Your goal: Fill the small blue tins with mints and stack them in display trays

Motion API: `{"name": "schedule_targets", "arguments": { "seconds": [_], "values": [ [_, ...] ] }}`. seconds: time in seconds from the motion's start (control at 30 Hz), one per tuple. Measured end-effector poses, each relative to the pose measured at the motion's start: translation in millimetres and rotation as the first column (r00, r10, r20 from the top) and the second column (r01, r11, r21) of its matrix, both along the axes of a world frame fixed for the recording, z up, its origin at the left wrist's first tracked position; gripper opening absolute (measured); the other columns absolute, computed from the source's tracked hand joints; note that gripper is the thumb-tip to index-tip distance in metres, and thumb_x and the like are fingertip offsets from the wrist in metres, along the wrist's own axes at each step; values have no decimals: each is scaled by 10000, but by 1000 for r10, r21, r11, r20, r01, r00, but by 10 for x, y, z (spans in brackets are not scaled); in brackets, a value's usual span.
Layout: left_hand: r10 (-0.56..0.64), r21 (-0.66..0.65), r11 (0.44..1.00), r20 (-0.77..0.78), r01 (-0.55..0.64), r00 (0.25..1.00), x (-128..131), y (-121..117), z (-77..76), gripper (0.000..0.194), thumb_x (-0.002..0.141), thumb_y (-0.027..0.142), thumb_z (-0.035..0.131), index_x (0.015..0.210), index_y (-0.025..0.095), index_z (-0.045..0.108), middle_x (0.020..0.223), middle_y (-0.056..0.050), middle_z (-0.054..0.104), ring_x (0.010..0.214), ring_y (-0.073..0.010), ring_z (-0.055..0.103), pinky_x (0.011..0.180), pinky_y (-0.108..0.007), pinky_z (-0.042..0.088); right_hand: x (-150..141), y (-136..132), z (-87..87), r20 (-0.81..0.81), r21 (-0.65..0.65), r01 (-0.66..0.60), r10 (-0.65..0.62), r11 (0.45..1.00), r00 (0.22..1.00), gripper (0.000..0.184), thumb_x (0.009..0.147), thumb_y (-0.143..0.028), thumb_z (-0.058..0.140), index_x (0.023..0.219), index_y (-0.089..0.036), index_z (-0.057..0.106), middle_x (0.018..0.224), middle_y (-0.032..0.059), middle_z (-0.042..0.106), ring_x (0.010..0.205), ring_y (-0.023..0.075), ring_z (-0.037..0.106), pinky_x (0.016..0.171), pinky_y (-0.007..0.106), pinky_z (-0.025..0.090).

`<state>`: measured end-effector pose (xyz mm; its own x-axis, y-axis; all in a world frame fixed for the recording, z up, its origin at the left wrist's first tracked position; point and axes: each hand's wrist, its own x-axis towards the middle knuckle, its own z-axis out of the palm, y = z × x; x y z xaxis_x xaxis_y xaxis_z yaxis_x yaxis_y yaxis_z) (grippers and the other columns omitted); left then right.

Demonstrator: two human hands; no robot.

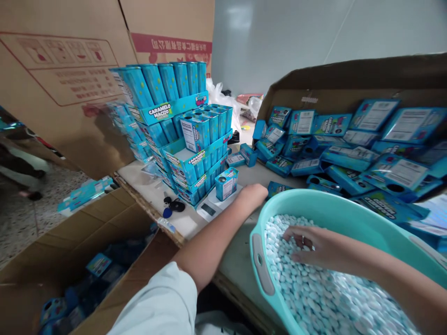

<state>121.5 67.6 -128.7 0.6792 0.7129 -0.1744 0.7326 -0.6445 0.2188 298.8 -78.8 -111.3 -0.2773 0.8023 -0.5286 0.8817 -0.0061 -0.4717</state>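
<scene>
My right hand (307,242) dips into a turquoise tub (257,260), its curved fingertips among pale blue and white candies (314,288). A ring shows on one finger, and there is a gap between thumb and fingers. My left hand (254,195) is low over the table, just outside the tub's far left rim. Its fingers are curled out of sight, so what they hold, if anything, is hidden. A blue candy box (277,187) lies beside that hand. Behind my left forearm, another blue box (226,183) stands upright on a small white scale (209,209).
Blue display trays (190,163) of boxes are stacked on the left. A large carton (296,93) on the right spills many blue boxes. Keys (173,204) lie near the table edge. Below left, an open carton (115,218) holds more boxes. A tall cardboard box (70,93) stands behind.
</scene>
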Motion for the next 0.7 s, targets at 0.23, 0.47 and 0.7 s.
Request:
{"name": "schedule_targets", "arguments": {
  "seconds": [0.23, 0.47, 0.7],
  "values": [
    [-22, 13, 1000, 609, 17, 793, -149, -239, 384, 339, 1032, 300, 446, 1260, 137, 637, 1284, -97, 679, 1206, -148, 619, 1052, -247, 474, 23, 19, -34, 3, -16, 8, -8, 1000, 1000, 373, 821, -536, 627, 1126, -320, 628, 931, 31, 647, 858, 274, 617, 741, 367, 443],
    [-82, -235, 816, 857, 528, 509, -169, -393, 512, 360, 966, 310, 589, 1283, 143, 619, 1296, -95, 690, 1213, -178, 643, 1037, -263, 493, 16, 20, -8, -52, -35, 23, -25, 999, 998, 381, 831, -499, 610, 1151, -293, 638, 965, 48, 673, 873, 267, 623, 760, 355, 461],
    [15, 141, 988, 356, -69, 934, -54, 128, 48, 413, 926, 40, 425, 1305, 92, 582, 1315, -192, 626, 1277, -276, 558, 1107, -433, 413, -74, 40, 164, -11, -18, 4, -4, 1000, 1000, 367, 827, -495, 640, 1113, -267, 652, 852, 12, 624, 757, 198, 574, 651, 291, 381]
  ]
}}
